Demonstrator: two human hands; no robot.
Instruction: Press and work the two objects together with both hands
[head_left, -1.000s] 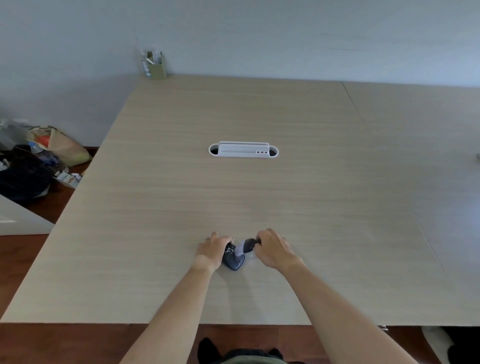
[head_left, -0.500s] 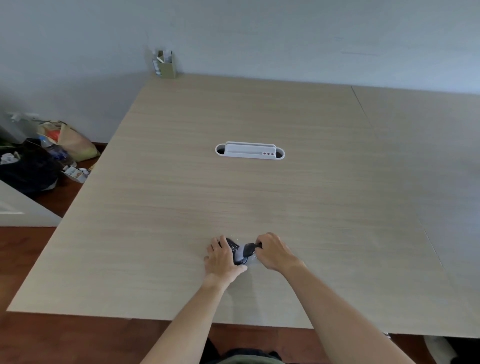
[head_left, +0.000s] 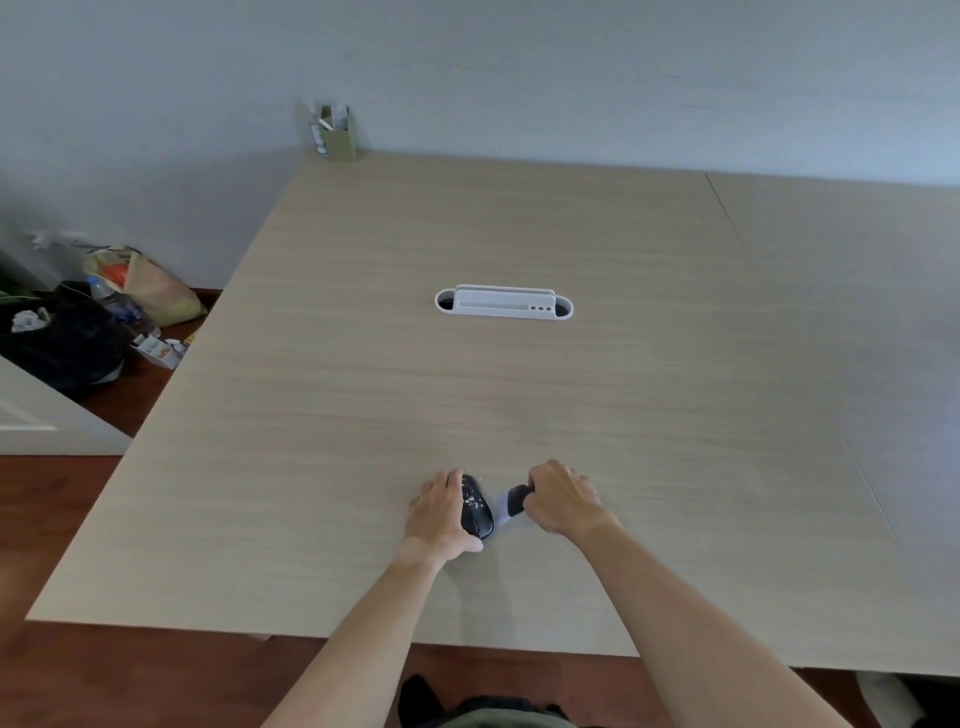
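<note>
Left hand (head_left: 439, 512) grips black speckled object (head_left: 475, 506) on table (head_left: 311, 415); right hand (head_left: 563, 499) grips small dark piece (head_left: 517, 500) beside it

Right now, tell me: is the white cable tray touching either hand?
No. The white cable tray sits mid-table, well apart from the left hand and right hand.

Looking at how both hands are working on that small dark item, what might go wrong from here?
1. White specks sit on the dark dustpan that the left hand holds; tilting it may spill them onto the table.
2. The right hand grips a small brush beside it; a hard stroke might flick specks past the pan.
</note>
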